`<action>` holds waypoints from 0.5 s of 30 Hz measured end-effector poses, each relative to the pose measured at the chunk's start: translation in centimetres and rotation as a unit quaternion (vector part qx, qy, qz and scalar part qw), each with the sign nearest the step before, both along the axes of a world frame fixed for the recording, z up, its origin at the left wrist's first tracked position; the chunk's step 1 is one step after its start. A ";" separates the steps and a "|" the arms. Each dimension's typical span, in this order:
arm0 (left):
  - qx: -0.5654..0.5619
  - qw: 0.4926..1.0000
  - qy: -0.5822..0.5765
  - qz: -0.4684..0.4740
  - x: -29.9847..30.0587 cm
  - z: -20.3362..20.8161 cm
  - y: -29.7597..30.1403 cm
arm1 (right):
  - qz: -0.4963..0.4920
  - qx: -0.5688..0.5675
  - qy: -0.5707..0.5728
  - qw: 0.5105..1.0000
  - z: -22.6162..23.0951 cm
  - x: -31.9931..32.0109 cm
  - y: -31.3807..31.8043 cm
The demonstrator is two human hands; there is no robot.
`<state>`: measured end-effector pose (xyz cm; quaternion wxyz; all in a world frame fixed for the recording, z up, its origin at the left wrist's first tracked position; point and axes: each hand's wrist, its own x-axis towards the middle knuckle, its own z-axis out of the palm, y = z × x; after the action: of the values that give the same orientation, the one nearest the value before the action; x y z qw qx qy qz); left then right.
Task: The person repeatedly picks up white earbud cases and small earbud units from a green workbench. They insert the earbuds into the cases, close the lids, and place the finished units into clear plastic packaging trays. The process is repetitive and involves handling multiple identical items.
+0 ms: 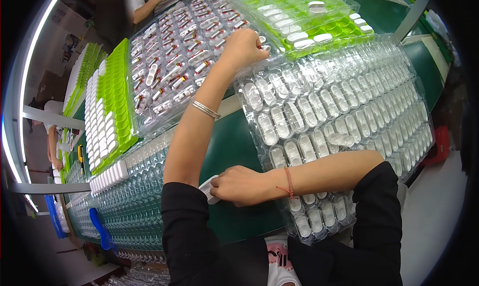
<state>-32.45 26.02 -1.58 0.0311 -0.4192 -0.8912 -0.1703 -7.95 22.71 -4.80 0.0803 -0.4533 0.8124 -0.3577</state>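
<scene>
My left hand (242,47), with silver bangles at the wrist, reaches over the right edge of a clear blister tray (149,117). Its fingers are curled closed, and whatever they grip is too small to make out. In that tray lie several small assemblies with dark red and metallic cylinders (201,66). My right hand (240,186) crosses to the left above the green table (227,146). It is closed around a long white plastic casing (208,190). Under my right forearm a large stack of clear trays (319,111) holds rows of pale oval shells.
Bright green trays (117,76) with white oval pieces (100,126) stand at the left; another green tray (344,27) lies at the back right. Empty-looking clear trays (134,206) and a blue strip (102,229) are at the near left. Another person's arm (144,10) shows at the far side.
</scene>
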 end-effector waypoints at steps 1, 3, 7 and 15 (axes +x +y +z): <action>0.005 1.000 -0.007 0.001 0.3 0.2 -0.1 | 0.001 0.001 0.001 1.000 0.0 0.0 0.0; 0.106 0.993 -0.048 0.023 0.9 0.6 -0.4 | 0.004 0.002 0.004 1.000 -0.1 -0.1 0.1; 0.203 0.964 0.144 0.091 0.2 1.9 -3.2 | -0.009 -0.003 0.013 1.000 -0.4 -0.2 0.4; 0.075 0.975 0.201 0.066 -4.0 1.5 -3.8 | -0.003 -0.006 0.001 1.000 -0.5 -0.1 -0.1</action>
<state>-36.49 22.20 -0.06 0.2519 -0.3819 -0.8770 -0.1467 -8.04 22.58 -5.32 0.0755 -0.4516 0.8120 -0.3619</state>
